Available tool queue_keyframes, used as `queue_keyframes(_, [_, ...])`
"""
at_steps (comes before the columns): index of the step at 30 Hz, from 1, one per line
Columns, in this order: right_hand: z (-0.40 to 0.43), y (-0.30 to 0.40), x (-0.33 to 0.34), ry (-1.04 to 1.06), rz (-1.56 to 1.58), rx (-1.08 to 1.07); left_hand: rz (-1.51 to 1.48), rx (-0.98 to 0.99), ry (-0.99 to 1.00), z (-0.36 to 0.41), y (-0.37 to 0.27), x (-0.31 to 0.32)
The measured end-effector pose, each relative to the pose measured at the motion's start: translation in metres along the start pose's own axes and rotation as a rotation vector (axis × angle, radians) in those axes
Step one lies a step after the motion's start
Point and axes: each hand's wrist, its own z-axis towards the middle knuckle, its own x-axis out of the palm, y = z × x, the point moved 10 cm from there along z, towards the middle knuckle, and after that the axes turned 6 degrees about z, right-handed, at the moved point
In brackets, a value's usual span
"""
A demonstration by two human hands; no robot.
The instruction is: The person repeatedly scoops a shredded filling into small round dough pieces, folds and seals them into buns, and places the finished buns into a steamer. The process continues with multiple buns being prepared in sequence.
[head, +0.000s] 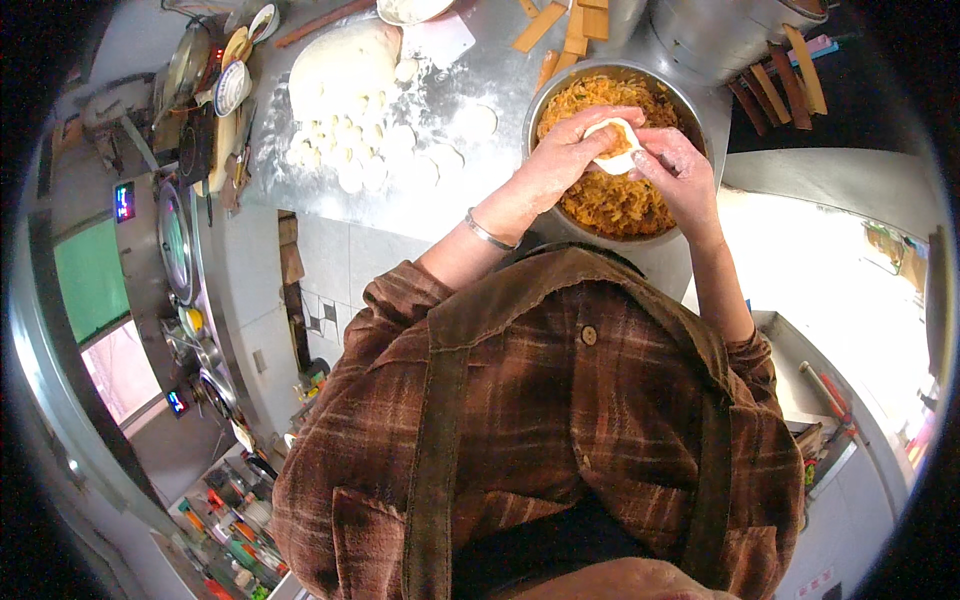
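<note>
Over a steel bowl (531, 120) of orange-brown shredded filling (622, 202), both hands hold one round dough wrapper (619, 163) with some filling in its middle. My left hand (559, 157) cups the wrapper, its thumb lying across the filling. The fingertips of my right hand (679, 169) pinch the wrapper's right edge. A silvery bracelet circles the left wrist. Left of the bowl, flat dough rounds (446, 163) and small dough pieces (330, 142) lie on the floured steel table (495, 75), below a large mass of dough (337, 64).
A white scraper (442, 39), a bowl of flour (412, 9) and a wooden rolling pin (322, 21) are at the table's far side. Wooden strips (576, 34) lie behind the filling bowl, near a large metal drum (720, 37). A patterned bowl (232, 88) stands far left.
</note>
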Motion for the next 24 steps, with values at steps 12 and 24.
queue_keyframes(12, [0.000, 0.004, -0.003, -0.008, -0.180, -0.063, -0.246, -0.164, 0.140, -0.005, 0.003, 0.006])
queue_keyframes(24, [0.001, -0.010, 0.006, 0.018, -0.050, 0.036, 0.021, 0.073, -0.106, -0.011, -0.001, -0.002])
